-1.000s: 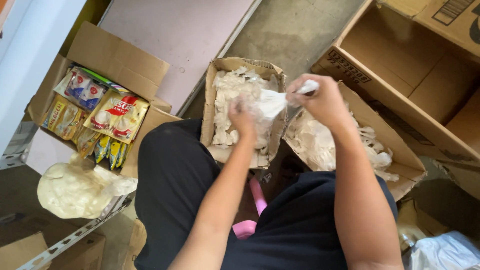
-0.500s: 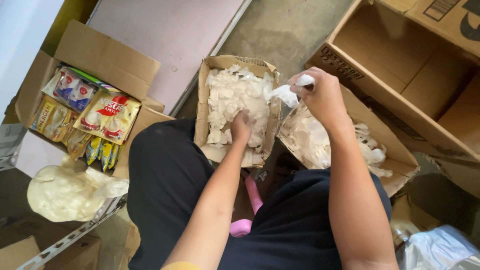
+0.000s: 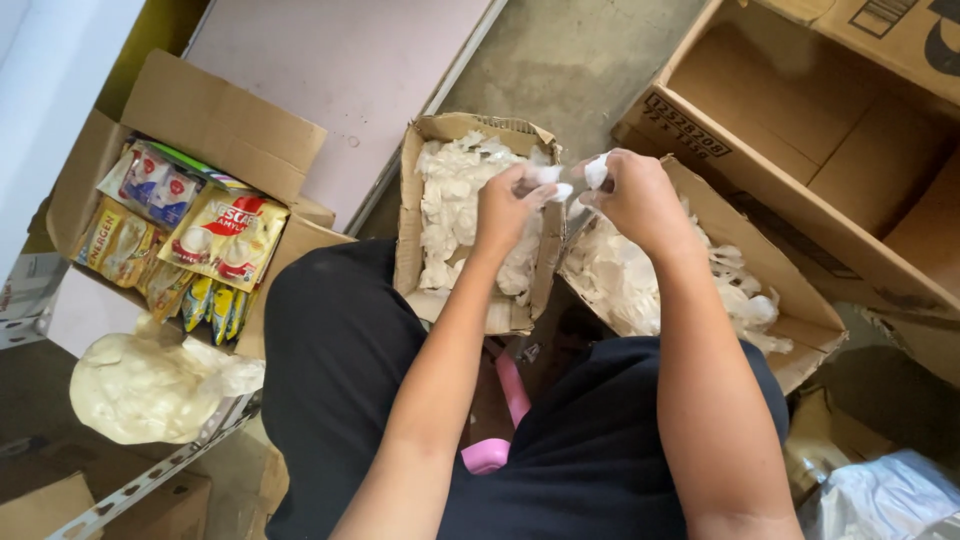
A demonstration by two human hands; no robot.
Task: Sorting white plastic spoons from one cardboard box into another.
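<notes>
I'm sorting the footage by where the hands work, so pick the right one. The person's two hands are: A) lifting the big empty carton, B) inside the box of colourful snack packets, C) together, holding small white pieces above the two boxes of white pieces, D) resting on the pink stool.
C: the left hand and right hand meet over the gap between the middle box and the right box, each pinching a white piece.

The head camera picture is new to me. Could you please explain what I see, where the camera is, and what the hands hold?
A person wears the camera on the head, so it looks down at their own lap and arms. The left hand and right hand each pinch a small white piece above two open cardboard boxes: a narrow box and a wider box, both full of similar white pieces. At the left stands another box with colourful packets, and below it lies a pale bag.
</notes>
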